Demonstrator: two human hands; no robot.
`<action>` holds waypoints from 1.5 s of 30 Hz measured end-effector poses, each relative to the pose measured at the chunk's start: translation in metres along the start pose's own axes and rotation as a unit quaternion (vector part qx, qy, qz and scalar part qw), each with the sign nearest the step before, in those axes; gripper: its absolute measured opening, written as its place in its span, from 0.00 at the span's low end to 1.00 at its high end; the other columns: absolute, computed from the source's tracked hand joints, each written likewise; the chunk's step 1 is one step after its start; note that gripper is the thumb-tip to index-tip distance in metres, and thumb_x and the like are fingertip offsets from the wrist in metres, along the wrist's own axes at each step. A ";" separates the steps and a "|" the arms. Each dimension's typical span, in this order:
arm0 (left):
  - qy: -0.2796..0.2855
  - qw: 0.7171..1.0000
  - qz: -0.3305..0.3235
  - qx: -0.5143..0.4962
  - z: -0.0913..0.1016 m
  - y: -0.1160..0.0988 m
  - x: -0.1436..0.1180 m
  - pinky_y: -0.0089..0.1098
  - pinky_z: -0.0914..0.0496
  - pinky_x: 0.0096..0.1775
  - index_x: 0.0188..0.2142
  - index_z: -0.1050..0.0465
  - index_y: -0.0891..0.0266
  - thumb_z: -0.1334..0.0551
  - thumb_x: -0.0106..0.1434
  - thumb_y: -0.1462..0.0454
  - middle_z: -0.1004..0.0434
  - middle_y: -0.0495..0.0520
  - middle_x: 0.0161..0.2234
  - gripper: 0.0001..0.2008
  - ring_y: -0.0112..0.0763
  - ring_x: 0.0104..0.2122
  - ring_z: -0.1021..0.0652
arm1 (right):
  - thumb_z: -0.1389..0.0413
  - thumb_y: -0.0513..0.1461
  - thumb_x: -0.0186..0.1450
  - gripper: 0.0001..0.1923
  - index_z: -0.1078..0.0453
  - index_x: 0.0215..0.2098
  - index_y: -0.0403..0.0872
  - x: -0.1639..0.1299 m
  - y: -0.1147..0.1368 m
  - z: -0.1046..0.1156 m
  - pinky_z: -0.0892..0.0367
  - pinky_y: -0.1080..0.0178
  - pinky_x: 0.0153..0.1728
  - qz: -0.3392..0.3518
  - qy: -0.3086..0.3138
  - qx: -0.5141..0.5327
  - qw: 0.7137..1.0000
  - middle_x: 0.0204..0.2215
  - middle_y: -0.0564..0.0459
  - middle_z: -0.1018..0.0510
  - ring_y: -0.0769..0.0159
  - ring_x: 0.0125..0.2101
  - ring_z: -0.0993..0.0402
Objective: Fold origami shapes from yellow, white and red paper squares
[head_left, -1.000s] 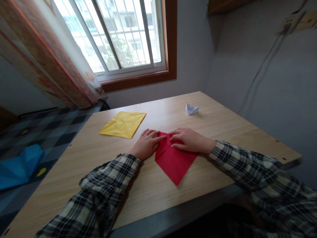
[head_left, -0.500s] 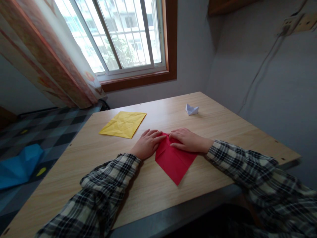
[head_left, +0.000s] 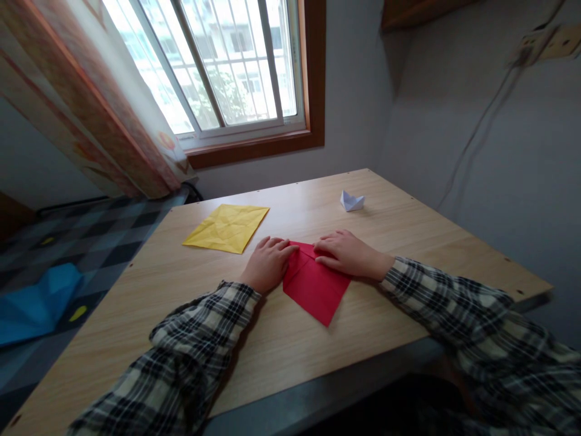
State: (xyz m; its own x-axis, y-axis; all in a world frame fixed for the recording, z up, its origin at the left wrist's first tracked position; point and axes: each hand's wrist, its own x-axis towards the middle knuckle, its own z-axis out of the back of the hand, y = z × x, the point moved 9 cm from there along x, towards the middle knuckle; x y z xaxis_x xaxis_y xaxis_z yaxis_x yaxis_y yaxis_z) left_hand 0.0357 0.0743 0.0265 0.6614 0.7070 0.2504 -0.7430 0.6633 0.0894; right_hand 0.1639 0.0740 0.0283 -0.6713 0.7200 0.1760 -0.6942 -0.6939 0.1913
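A sheet of red paper (head_left: 320, 287), creased and folded along its far side, lies on the wooden table with one corner pointing toward me. My left hand (head_left: 269, 261) has its fingers closed over the paper's far left edge, thumb on top of it. At the far right edge, my right hand (head_left: 347, 254) grips the paper with fingers bent and thumb lying across the surface. The fingers hide parts of the far edge.
A creased yellow paper square (head_left: 227, 227) lies on the table (head_left: 281, 357) at the left. Toward the far right corner stands a small white paper boat (head_left: 352, 201). Left of the table, a blue folded paper (head_left: 40, 303) rests on checked cloth (head_left: 131, 227).
The red paper has turned slightly and its near corner has moved away from me. My hands have spread a little apart, baring more of its far edge.
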 end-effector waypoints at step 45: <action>0.028 0.990 0.100 0.100 -0.001 0.007 -0.003 0.46 0.34 0.49 0.50 0.26 0.63 0.46 0.67 0.67 0.20 0.62 0.43 0.15 0.46 0.45 0.23 | 0.51 0.43 0.71 0.19 0.24 0.45 0.37 -0.016 -0.038 0.015 0.41 0.46 0.50 -0.236 -0.029 -0.144 0.961 0.44 0.32 0.20 0.44 0.48 0.27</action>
State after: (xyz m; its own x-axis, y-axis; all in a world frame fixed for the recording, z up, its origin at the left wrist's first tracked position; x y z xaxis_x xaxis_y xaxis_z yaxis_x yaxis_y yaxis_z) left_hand 0.0286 0.0774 0.0253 0.4989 0.8359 0.2288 -0.8618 0.4504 0.2333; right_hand 0.2048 0.0894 0.0326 -0.2544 0.9482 0.1903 -0.9663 -0.2573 -0.0099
